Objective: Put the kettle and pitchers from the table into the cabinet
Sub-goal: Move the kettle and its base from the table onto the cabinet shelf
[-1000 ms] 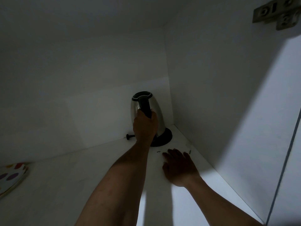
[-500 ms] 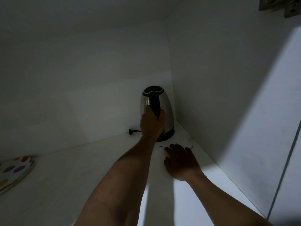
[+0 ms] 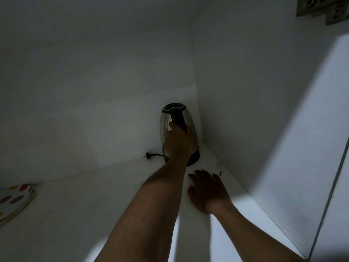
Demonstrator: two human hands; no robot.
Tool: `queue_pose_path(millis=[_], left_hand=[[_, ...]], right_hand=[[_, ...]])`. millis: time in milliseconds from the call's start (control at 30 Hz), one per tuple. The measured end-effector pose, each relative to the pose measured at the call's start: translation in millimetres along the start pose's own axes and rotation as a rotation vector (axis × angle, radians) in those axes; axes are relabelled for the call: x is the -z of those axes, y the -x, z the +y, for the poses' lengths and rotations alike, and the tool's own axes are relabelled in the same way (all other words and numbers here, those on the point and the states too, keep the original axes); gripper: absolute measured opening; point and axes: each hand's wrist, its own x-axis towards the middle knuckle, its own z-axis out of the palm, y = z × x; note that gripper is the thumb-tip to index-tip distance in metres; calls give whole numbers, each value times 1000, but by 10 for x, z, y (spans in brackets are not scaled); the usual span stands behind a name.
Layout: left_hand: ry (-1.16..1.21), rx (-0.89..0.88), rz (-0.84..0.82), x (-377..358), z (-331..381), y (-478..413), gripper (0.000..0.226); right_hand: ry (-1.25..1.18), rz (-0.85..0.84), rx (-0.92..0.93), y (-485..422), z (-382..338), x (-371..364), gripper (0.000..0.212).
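— Which way did the kettle (image 3: 177, 129) stand?

— Upright, long axis vertical, black handle facing the camera, deep in the cabinet (image 3: 264, 91)'s back right corner.

— Room around it?

— Side wall close on its right; open shelf to the left, up to a spotted plate (image 3: 15, 201).

— Looks? Hands?

— Shiny steel, black lid. Left hand (image 3: 179, 144) gripped the handle; right hand (image 3: 207, 190) lay flat, fingers spread.

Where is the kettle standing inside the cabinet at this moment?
In the head view, the kettle stands in the back right corner of the cabinet shelf, near the right side wall. The left hand grips its black handle, and the right hand lies flat in front.
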Motion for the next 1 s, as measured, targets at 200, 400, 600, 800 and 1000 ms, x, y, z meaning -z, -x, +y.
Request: queue_pose_path(millis=[200, 400, 600, 800, 1000], left_hand=[[29, 25, -85, 61, -32, -26, 59], [27, 23, -259, 312, -104, 3, 96], [-126, -109, -365, 915, -622, 272, 65], [-321, -39, -505, 1747, -1176, 777, 62], [-365, -6, -530, 2614, -1486, 1532, 59]], right_hand=[[-2, 6, 4, 32, -14, 27, 58], [-20, 15, 12, 37, -11, 40, 57], [-32, 58, 37, 230, -8, 37, 52], [-96, 90, 130, 755, -530, 355, 54], [-86, 45, 217, 1338, -1248, 603, 58]])
